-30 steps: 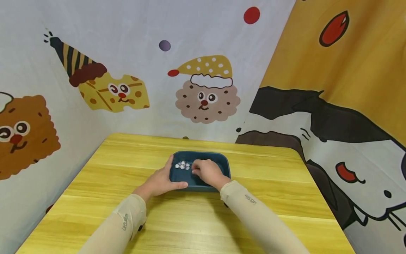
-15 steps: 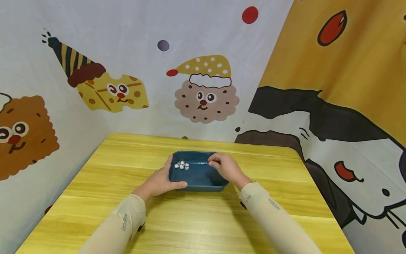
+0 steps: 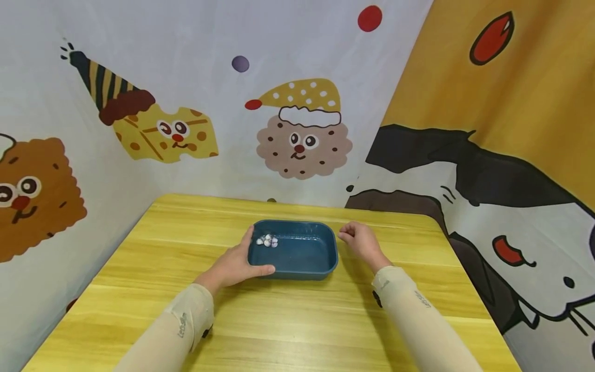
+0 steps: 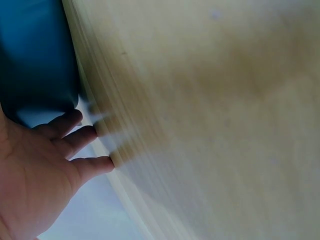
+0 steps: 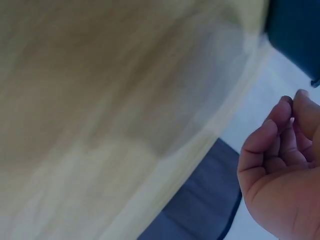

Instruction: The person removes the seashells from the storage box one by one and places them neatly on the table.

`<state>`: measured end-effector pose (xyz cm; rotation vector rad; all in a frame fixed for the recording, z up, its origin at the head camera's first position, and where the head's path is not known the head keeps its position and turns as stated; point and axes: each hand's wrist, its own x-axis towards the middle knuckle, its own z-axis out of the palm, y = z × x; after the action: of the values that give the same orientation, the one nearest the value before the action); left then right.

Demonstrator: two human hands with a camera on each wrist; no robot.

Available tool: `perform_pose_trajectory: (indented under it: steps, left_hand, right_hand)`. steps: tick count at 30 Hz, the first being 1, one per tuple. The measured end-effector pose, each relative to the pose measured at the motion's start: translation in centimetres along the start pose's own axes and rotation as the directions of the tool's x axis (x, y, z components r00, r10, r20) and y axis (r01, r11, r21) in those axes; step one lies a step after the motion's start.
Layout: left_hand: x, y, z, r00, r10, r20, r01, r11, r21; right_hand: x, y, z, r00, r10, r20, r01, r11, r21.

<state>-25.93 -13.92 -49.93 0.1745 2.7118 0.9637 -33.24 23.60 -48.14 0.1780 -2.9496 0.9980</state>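
A dark blue rectangular tray stands on the table. Several small whitish rounded pieces lie clustered at its left end; their kind is too small to make out. My left hand holds the tray's left end, with the thumb along the near side and a finger up the left side. In the left wrist view, the outer fingers stretch out below the tray wall. Just right of the tray is my right hand, raised over the table. Its thumb and index tips meet with nothing visible between them.
The yellow wood-grain table carries the tray near its far edge. Behind it hangs a white cloth with cartoon prints. A yellow cloth with a black-and-white animal print hangs at the right.
My right hand has moved from inside the tray, beside the whitish pieces, over the right rim and out to the right. The left hand and the tray stay put.
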Motion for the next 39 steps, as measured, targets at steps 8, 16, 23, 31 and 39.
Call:
perform_pose_trajectory:
  steps: [8,16,23,31,39]
  left_hand:
    - [-0.1,0.3,-0.1,1.0,0.003,0.001,-0.003,1.0,-0.012]
    - [-0.1,0.3,-0.1,1.0,0.01,0.005,-0.01,1.0,-0.003]
    - [0.1,0.0,0.0,1.0,0.01,0.0,-0.01,1.0,0.002]
    - [-0.1,0.1,0.0,1.0,0.013,0.003,-0.013,1.0,-0.005]
    - [-0.1,0.1,-0.1,1.0,0.012,0.0,-0.012,1.0,-0.004]
  right_hand:
    - [-0.2,1.9,0.2,0.994,-0.041,0.104,0.051,0.994,-0.099]
    - [-0.3,3.2,0.2,0.986,-0.068,0.154,0.086,0.99,-0.112]
    - [-0.2,3.3,0.2,0.984,-0.07,0.161,0.09,0.989,-0.121]
    - [-0.2,2.6,0.6,0.992,-0.019,0.123,0.034,0.992,-0.122]
    - [-0.3,2.4,0.8,0.993,0.014,0.119,0.0,0.993,-0.114]
